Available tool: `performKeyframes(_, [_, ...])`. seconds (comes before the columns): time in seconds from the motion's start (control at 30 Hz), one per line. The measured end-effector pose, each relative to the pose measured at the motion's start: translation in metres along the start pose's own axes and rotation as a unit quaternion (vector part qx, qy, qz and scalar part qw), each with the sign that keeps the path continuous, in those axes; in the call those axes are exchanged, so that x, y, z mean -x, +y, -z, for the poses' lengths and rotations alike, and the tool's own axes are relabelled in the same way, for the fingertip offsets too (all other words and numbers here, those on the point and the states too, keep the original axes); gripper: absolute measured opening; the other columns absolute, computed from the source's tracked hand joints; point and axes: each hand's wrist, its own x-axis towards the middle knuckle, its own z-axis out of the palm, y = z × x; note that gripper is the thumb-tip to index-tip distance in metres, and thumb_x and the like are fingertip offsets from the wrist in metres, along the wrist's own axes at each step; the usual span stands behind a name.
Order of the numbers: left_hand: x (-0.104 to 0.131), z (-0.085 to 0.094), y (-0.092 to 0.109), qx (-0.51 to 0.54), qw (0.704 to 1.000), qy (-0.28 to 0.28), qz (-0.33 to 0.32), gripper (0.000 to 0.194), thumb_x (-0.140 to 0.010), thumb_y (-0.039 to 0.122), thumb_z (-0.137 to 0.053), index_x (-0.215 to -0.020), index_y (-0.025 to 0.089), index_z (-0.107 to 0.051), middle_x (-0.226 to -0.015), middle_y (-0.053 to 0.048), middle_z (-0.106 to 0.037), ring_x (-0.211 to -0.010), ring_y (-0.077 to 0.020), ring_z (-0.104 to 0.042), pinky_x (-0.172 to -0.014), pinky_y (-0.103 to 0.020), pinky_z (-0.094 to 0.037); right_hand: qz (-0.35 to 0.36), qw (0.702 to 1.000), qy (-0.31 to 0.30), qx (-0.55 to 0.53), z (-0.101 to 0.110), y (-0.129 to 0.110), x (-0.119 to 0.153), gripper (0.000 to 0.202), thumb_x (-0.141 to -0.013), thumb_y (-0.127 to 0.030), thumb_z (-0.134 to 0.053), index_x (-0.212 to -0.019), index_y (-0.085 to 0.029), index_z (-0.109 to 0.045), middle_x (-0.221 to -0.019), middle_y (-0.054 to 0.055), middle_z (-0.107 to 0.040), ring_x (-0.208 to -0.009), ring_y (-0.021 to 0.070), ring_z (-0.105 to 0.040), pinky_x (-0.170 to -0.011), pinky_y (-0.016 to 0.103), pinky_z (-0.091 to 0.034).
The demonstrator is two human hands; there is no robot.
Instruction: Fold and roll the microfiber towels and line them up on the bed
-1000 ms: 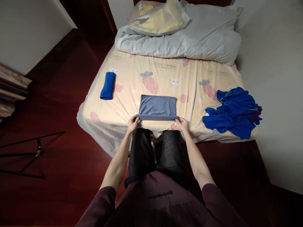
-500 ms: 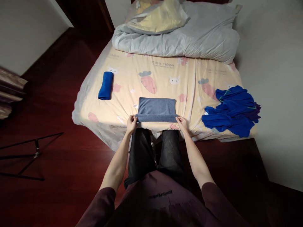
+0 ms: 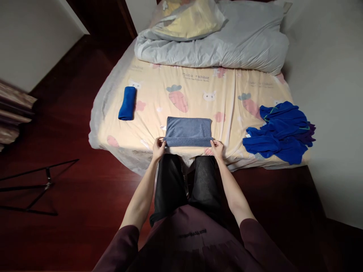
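A grey-blue towel [image 3: 188, 127] lies flat near the front edge of the bed, its near edge folded over into a narrow band. My left hand [image 3: 159, 147] pinches the left end of that band. At the right end, my right hand [image 3: 217, 149] holds the band between thumb and fingers. A blue rolled towel [image 3: 127, 103] rests on the sheet to the left. Off to the right is a crumpled heap of blue cloths [image 3: 280, 134], with a bit of purple cloth [image 3: 311, 132] showing at its side.
The bed [image 3: 153, 90] has a printed cream sheet. A grey quilt [image 3: 244, 41] and a yellow pillow [image 3: 195, 22] lie at its far end. On the dark red floor at left stand black tripod legs [image 3: 36, 187]. A wall [image 3: 331, 113] runs along the right.
The view has shifted very slightly. Both hands keep their grip on the folded band, and the towel looks much the same.
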Motion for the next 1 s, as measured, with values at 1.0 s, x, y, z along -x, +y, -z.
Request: performKeyframes(1.0, [-0.002,0.003,0.004,-0.037,0.994,-0.092,-0.052,0.025,-0.091,0.045,-0.066,-0.098,0.026,-0.082,-0.123,-0.011,-0.074,-0.129,-0.0292,-0.059,-0.118,-0.054,-0.041,0.141,0.978,-0.064,0.137,-0.002,-0.013,0.017,0.039,-0.105,-0.033,-0.044,-0.126,-0.026,-0.076,-0.130,0.011,-0.072,-0.124,0.0278,-0.061,-0.113,0.051,-0.046])
